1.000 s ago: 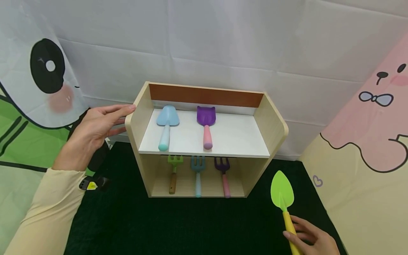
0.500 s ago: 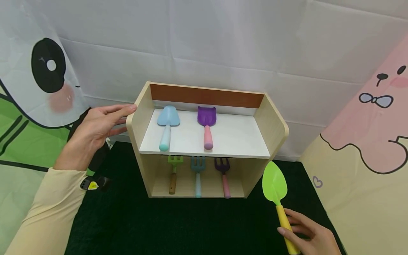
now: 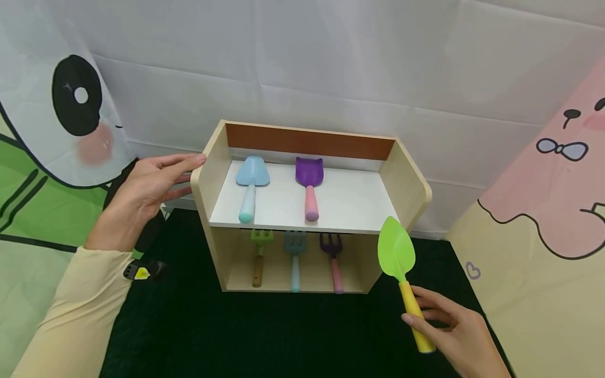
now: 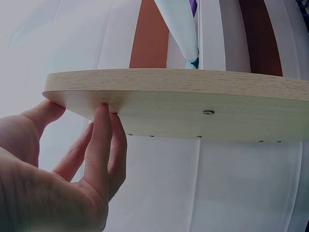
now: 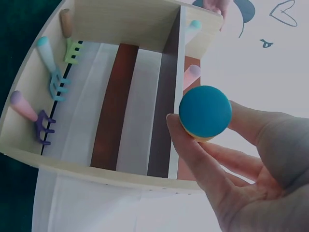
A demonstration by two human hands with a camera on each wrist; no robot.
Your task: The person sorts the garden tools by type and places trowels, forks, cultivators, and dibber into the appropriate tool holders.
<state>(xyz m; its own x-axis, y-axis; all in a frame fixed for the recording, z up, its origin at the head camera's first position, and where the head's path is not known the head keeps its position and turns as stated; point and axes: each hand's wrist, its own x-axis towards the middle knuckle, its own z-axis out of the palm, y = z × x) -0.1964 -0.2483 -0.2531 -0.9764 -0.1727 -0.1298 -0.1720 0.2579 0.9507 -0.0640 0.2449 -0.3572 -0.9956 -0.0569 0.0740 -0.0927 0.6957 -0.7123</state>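
A two-tier wooden shelf [image 3: 420, 194] stands in the middle of the head view. My left hand [image 3: 153, 184] rests on its left side panel [image 4: 159, 108], fingertips against the outer face and nothing wrapped in the palm. My right hand [image 3: 454, 325] pinches the yellow handle of a hand trowel [image 3: 396, 248] with a lime-green blade, upright before the shelf's right side. In the right wrist view mostly its blue handle end shows. On the upper board lie a light-blue trowel [image 3: 252, 173] and a purple shovel [image 3: 309, 173] with a pink handle.
In the lower tier lean a green hand fork [image 3: 259, 252] with a wooden handle, a blue hand fork [image 3: 295, 257] and a purple hand fork [image 3: 333, 257]. Dark green cloth [image 3: 264, 336] covers the surface. Printed cloth walls [image 3: 331, 58] surround the shelf.
My right hand has carried the yellow-handled trowel up and left, closer to the shelf, and its blade now overlaps the shelf's right front edge. The left hand stays at the side panel.
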